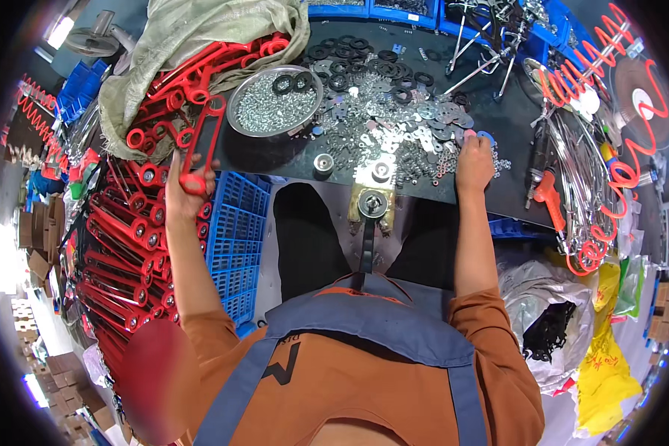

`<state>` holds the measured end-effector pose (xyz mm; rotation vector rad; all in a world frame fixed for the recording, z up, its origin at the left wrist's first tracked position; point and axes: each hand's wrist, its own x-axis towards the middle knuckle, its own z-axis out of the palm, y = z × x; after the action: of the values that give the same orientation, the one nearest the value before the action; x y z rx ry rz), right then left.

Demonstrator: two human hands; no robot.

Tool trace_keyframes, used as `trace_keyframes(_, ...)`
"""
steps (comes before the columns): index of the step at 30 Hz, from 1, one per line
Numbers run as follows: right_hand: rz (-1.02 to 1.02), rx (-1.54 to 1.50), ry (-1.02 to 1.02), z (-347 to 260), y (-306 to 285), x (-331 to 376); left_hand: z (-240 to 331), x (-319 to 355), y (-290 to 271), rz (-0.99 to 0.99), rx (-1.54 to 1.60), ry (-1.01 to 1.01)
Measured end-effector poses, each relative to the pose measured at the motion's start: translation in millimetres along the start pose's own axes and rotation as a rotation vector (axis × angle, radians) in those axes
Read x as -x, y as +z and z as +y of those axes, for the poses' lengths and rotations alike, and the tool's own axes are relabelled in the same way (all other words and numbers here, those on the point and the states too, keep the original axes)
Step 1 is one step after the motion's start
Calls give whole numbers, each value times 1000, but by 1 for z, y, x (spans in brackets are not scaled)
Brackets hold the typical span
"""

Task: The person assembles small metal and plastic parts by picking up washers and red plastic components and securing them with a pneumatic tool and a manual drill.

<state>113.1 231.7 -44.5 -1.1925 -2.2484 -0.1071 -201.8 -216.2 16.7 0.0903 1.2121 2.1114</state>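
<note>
My left hand (180, 195) is closed round the lower end of a long red frame-like part (193, 183), holding it tilted upward beside the table's left edge. The part has a ring end at its top. My right hand (474, 165) is closed at the right side of a spread of small metal pieces (424, 137); what its fingers pinch, if anything, is hidden. Between the hands a small fixture (372, 203) with a round metal piece stands at the table's near edge. A round metal cup (323, 164) sits left of it.
A steel bowl (234, 125) of tiny shiny pieces stands beside a sack (119, 111) of red parts. Black rings (342, 52) lie farther back. Finished-looking red bars (119, 253) are stacked left of a blue crate (238, 245). A red-handled air tool (548, 197) hangs right, near coiled red hose (591, 249).
</note>
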Motion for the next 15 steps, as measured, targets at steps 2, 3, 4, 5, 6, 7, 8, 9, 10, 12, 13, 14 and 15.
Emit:
trace_keyframes(2,28,-111,-1,8,1,1,-27,33,3,49,-56,99)
trace_keyframes(3,56,-224,-10,12,3,1,-38,49,5,45,-44,129)
trace_keyframes(4,65,-218,-4,17,5,0,-47,62,12,32,-43,127)
trace_keyframes(5,127,-315,-31,26,7,-1,-57,72,22,-9,-19,201)
trace_keyframes(6,184,-417,-65,34,8,-3,-66,84,35,-41,7,279)
trace_keyframes(7,195,-402,-64,46,8,-7,-72,93,52,-57,16,273)
trace_keyframes(8,147,-417,8,50,7,-15,-77,104,65,-73,-43,348)
trace_keyframes(9,101,-432,82,55,6,-22,-78,111,73,-89,-104,423)
trace_keyframes(10,109,-429,84,57,2,-29,-74,113,79,-211,-43,383)
trace_keyframes(12,-271,-223,57,61,-7,-43,-73,109,98,-321,-155,404)
trace_keyframes(13,-270,-229,52,58,-11,-50,-73,106,107,-414,-272,427)
trace_keyframes(14,-373,-187,46,56,-15,-56,-75,98,116,-485,-283,413)
trace_keyframes(15,-478,-144,37,54,-17,-62,-78,91,125,-543,-314,395)
